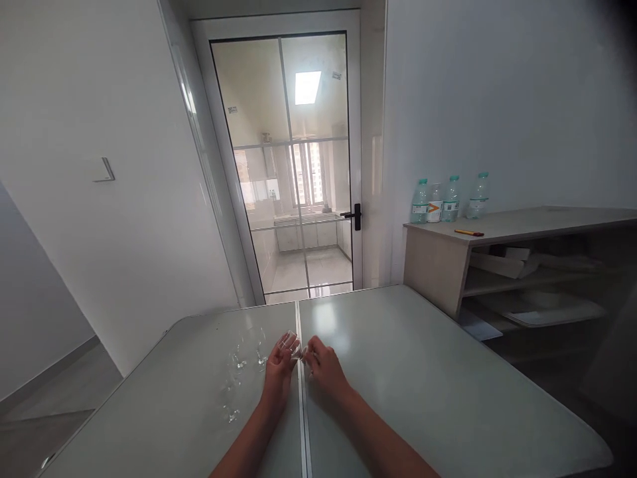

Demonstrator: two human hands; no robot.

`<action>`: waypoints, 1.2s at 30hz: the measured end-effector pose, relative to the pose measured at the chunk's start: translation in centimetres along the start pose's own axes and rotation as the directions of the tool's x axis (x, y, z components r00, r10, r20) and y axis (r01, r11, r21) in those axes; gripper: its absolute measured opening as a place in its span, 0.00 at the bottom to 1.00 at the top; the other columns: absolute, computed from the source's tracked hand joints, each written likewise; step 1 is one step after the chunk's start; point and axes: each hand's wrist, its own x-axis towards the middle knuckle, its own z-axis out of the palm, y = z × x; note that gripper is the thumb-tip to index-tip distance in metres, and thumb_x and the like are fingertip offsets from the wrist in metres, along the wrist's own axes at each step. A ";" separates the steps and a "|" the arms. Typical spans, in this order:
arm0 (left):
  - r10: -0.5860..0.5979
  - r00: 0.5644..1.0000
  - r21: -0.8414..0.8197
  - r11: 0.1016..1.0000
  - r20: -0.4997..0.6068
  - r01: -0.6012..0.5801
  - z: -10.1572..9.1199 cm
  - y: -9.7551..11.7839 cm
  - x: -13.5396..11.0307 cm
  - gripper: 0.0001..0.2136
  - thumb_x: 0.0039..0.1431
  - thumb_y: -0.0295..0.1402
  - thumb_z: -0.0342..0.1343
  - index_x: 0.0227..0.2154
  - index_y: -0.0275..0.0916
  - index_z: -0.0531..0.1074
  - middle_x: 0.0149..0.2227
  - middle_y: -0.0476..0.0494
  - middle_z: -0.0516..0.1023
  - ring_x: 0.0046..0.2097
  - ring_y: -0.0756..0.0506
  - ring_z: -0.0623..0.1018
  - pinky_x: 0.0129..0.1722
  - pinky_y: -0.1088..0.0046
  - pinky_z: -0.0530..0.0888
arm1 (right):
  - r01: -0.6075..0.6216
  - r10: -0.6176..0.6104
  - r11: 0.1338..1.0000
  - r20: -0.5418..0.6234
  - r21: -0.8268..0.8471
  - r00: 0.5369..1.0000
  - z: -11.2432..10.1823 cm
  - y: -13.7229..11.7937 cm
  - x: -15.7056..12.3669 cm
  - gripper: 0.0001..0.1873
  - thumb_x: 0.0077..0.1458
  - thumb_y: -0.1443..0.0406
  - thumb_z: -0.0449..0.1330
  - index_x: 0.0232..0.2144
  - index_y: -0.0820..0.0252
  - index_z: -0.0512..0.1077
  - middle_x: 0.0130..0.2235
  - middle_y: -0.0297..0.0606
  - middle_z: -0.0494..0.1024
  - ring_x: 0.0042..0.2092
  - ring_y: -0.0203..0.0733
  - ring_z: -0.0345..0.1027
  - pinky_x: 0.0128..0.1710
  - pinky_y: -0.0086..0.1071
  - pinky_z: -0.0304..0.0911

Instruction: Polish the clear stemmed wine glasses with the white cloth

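My left hand (279, 364) is closed around a small clear glass (289, 342), which lies tilted in the fingers above the table's middle seam. My right hand (322, 362) pinches at the glass's lower right end; the fingertips partly hide what they grip there. Left of my hands, clear stemmed glasses stand on the table: one glass (261, 355) close to my left hand, another glass (239, 362) beside it, and a third glass (231, 414) nearer to me. Their transparent outlines are faint.
The pale green table (423, 398) has a white seam down its middle. Behind it is a glass-paned door (318, 265) with a black handle (356, 216). At the right, a shelf unit (438, 259) carries several plastic bottles (450, 202) and a yellow-red pen-like item (468, 233).
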 end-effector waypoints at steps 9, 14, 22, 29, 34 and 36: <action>0.224 0.972 0.108 0.967 0.078 -0.231 2.1 0.6 -1.1 0.28 0.47 0.37 0.75 0.48 0.49 0.67 0.53 0.43 0.73 0.60 0.37 0.74 0.58 0.54 0.75 | -0.184 0.378 0.847 -0.320 0.499 0.869 -1.0 3.4 2.5 0.27 0.54 0.41 0.56 0.40 0.56 0.73 0.33 0.38 0.77 0.31 0.42 0.70 0.29 0.32 0.65; 0.256 0.960 0.153 0.951 0.110 -0.271 2.2 1.2 -1.3 0.29 0.49 0.37 0.74 0.51 0.50 0.65 0.55 0.43 0.70 0.60 0.38 0.73 0.60 0.51 0.73 | -0.250 0.326 0.841 -0.080 0.481 0.942 0.4 4.2 2.3 0.25 0.47 0.47 0.65 0.38 0.61 0.78 0.30 0.38 0.78 0.28 0.41 0.69 0.28 0.33 0.65; 0.249 0.946 0.261 0.918 0.209 -0.299 2.8 1.3 -1.9 0.28 0.49 0.34 0.73 0.50 0.48 0.66 0.55 0.41 0.71 0.59 0.37 0.74 0.59 0.50 0.75 | -0.238 0.300 0.915 -0.157 0.325 0.941 -0.3 5.2 2.0 0.13 0.37 0.61 0.71 0.27 0.62 0.77 0.26 0.36 0.76 0.29 0.40 0.66 0.28 0.31 0.61; 0.262 0.929 0.312 0.888 0.262 -0.338 3.7 1.9 -2.7 0.27 0.45 0.33 0.74 0.46 0.46 0.67 0.52 0.43 0.72 0.58 0.38 0.75 0.59 0.50 0.74 | -0.224 0.281 0.919 -0.142 0.324 0.949 -0.1 4.9 2.2 0.16 0.45 0.56 0.63 0.33 0.62 0.78 0.28 0.37 0.77 0.28 0.40 0.67 0.29 0.32 0.63; 0.256 0.927 0.333 0.879 0.275 -0.342 3.9 2.0 -2.9 0.27 0.45 0.33 0.74 0.47 0.47 0.68 0.52 0.43 0.72 0.57 0.39 0.74 0.58 0.53 0.74 | -0.204 0.257 0.951 -0.227 0.234 0.939 -0.1 5.1 1.9 0.11 0.41 0.59 0.65 0.27 0.61 0.77 0.25 0.34 0.75 0.28 0.39 0.65 0.29 0.31 0.61; 0.251 0.932 0.348 0.876 0.261 -0.334 4.2 1.9 -3.1 0.28 0.44 0.33 0.75 0.47 0.46 0.68 0.52 0.43 0.73 0.57 0.38 0.74 0.59 0.52 0.73 | -0.188 0.239 0.963 -0.290 0.193 0.927 -0.4 5.1 1.9 0.09 0.40 0.61 0.64 0.26 0.60 0.75 0.25 0.33 0.74 0.28 0.40 0.64 0.30 0.31 0.60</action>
